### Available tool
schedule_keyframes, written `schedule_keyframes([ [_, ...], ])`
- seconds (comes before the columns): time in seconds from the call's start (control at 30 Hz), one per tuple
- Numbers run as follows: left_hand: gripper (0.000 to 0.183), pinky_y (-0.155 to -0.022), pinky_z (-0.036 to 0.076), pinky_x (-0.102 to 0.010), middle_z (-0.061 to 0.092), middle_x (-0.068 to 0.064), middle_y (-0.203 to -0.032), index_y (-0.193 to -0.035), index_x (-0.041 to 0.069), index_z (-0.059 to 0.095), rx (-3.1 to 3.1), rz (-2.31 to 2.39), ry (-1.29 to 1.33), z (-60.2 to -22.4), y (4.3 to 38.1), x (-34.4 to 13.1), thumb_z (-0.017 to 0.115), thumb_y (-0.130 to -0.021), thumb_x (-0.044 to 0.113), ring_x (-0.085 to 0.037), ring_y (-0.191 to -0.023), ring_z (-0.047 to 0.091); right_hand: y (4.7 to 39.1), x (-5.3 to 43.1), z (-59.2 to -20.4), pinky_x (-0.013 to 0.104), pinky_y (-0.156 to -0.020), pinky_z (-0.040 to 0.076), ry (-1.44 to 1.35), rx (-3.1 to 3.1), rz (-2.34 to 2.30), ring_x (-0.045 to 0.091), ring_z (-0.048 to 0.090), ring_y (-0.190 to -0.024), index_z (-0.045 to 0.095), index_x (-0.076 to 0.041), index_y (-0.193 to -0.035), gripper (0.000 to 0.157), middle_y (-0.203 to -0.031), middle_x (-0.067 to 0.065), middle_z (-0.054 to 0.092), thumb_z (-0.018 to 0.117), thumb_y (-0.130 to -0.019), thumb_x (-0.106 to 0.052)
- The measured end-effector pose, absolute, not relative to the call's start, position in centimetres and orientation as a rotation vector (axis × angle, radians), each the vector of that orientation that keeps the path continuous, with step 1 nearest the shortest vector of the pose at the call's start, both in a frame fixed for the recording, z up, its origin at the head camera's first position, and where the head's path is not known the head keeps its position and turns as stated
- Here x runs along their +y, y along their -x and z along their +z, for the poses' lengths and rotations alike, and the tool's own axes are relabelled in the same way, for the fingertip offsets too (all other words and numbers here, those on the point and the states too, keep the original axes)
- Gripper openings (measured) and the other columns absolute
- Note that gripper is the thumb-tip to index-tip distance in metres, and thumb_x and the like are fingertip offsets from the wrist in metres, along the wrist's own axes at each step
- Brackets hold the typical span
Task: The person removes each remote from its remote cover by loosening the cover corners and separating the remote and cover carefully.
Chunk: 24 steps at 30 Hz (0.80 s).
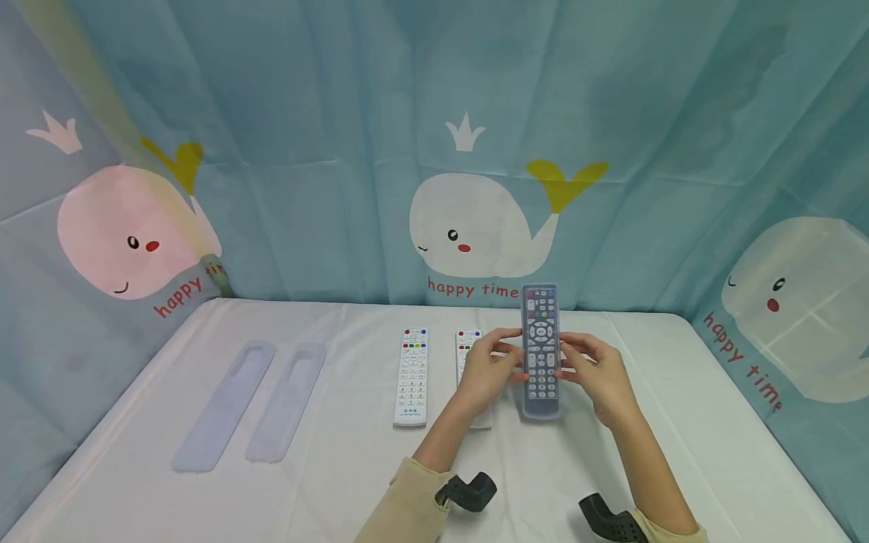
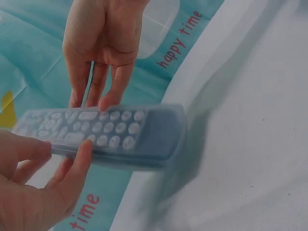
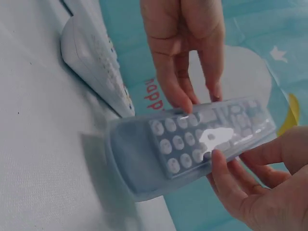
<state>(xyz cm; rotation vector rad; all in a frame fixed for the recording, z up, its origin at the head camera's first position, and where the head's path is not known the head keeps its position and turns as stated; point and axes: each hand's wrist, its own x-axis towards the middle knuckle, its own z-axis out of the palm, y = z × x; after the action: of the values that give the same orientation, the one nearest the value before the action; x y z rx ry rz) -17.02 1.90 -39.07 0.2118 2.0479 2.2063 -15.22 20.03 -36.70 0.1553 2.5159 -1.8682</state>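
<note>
A dark remote control (image 1: 541,354) inside a translucent sleeve is held up off the table, its buttons facing me. My left hand (image 1: 490,367) pinches its left edge with thumb and fingers. On the opposite edge my right hand (image 1: 600,377) grips it the same way. Both wrist views show the remote (image 2: 101,134) between the hands, with the cover (image 3: 144,178) fitting round its rounded bottom end. Behind my left hand lies a white remote (image 1: 468,343), partly hidden by that hand and forearm. Another white remote (image 1: 410,377) lies fully visible to its left.
Two flat translucent sleeves (image 1: 224,407) (image 1: 288,403) lie on the left part of the white-covered table (image 1: 339,490). A blue curtain (image 1: 326,151) printed with whales hangs behind the table and along both sides.
</note>
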Motion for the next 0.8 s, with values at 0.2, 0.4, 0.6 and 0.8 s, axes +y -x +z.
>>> schedule_keyframes([
  [0.2, 0.023, -0.081, 0.065, -0.030, 0.067, -0.013, -0.115, -0.126, 0.002, 0.072, 2.113, 2.241, -0.295, -38.56, 16.81, 1.96, 0.063, -0.107, 0.011, -0.015, -0.098, 0.069, 15.20, 20.07, -36.39, 0.025, -0.089, 0.062, -0.146, 2.421, -2.043, 0.004, 0.068, -0.101, 0.051, 0.010, -0.139, 0.038, -0.131, 0.014, 0.062, 0.047, -0.114, -0.018],
  [0.4, 0.016, -0.086, 0.063, -0.026, 0.075, -0.011, -0.110, -0.110, 0.001, 0.079, 2.203, 2.282, -0.314, -38.62, 16.88, 1.99, 0.072, -0.101, 0.012, -0.015, -0.102, 0.069, 15.05, 20.13, -36.30, 0.021, -0.090, 0.059, -0.100, 2.364, -2.096, 0.004, 0.065, -0.100, 0.066, 0.004, -0.121, 0.026, -0.108, -0.007, 0.067, 0.060, -0.109, -0.019],
  [0.6, 0.017, -0.107, 0.052, -0.050, 0.077, -0.008, -0.113, -0.111, 0.006, 0.080, 2.374, 2.180, -0.361, -38.85, 16.83, 1.85, 0.079, -0.094, 0.005, -0.026, -0.117, 0.068, 14.92, 19.97, -36.51, 0.018, -0.086, 0.055, -0.060, 2.420, -1.992, 0.002, 0.066, -0.100, 0.063, 0.008, -0.131, 0.035, -0.109, -0.009, 0.070, 0.071, -0.102, -0.011],
  [0.8, 0.024, -0.110, 0.047, -0.055, 0.071, -0.010, -0.122, -0.113, 0.007, 0.079, 2.432, 2.150, -0.360, -39.08, 16.81, 1.99, 0.082, -0.090, 0.002, -0.028, -0.121, 0.066, 14.71, 19.86, -36.49, 0.015, -0.090, 0.055, 0.008, 2.430, -1.978, -0.004, 0.063, -0.108, 0.054, 0.012, -0.142, 0.046, -0.135, 0.011, 0.065, 0.068, -0.102, -0.003],
])
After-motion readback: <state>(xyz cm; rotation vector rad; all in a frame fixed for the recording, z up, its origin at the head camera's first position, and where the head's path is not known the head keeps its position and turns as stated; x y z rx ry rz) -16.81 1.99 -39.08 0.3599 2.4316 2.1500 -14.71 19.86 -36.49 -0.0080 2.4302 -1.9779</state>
